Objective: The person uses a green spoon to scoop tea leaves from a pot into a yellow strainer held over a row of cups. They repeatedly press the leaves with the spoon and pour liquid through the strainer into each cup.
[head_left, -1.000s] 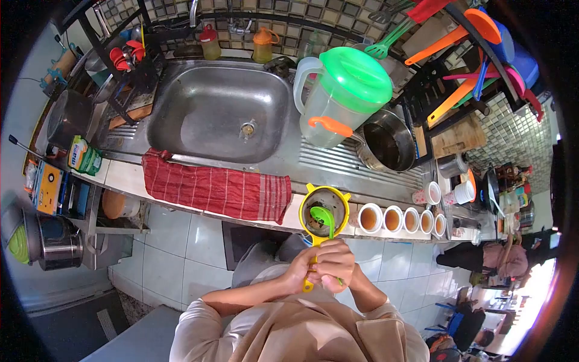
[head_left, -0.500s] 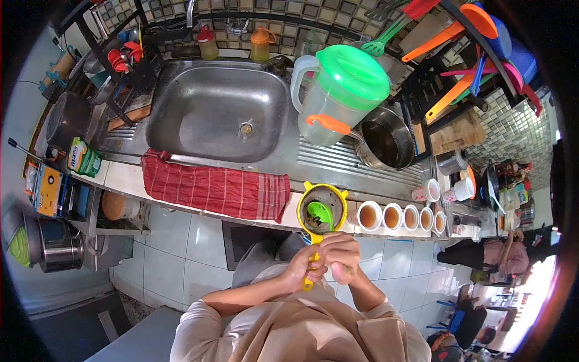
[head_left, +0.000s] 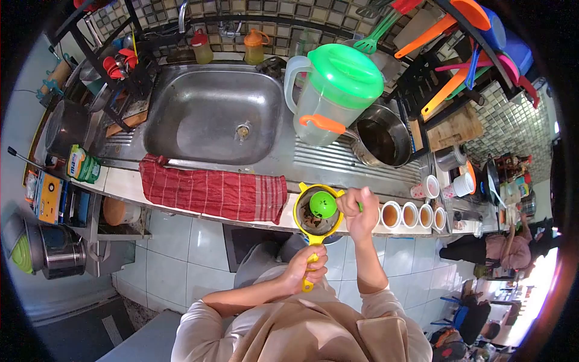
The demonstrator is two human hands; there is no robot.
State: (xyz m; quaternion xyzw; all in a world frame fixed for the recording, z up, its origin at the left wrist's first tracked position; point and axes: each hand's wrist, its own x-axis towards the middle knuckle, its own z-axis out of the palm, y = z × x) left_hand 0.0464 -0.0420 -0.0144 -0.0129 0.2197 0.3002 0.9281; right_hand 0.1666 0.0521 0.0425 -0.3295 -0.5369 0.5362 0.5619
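Observation:
My left hand [head_left: 305, 267] is wrapped round the handle of a yellow strainer [head_left: 314, 240] at the counter's front edge. My right hand [head_left: 358, 211] is closed on the handle of a green spoon [head_left: 322, 205], whose round bowl is over the strainer's mesh. Dark bits lie in the mesh. Just right of my right hand, several white cups [head_left: 391, 215] of brown liquid stand in a row; the hand hides part of the row. Left of the strainer lies a red striped cloth [head_left: 211, 192].
Behind are a steel sink [head_left: 214, 114], a pitcher with a green lid [head_left: 344, 75] and a steel pot [head_left: 383, 139] of dark liquid. Utensils hang at the upper right. Another person [head_left: 512, 250] is at the far right.
My right hand has moved up and right, away from my left hand. The spoon's bowl has turned and lifted within the strainer. The view has shifted slightly.

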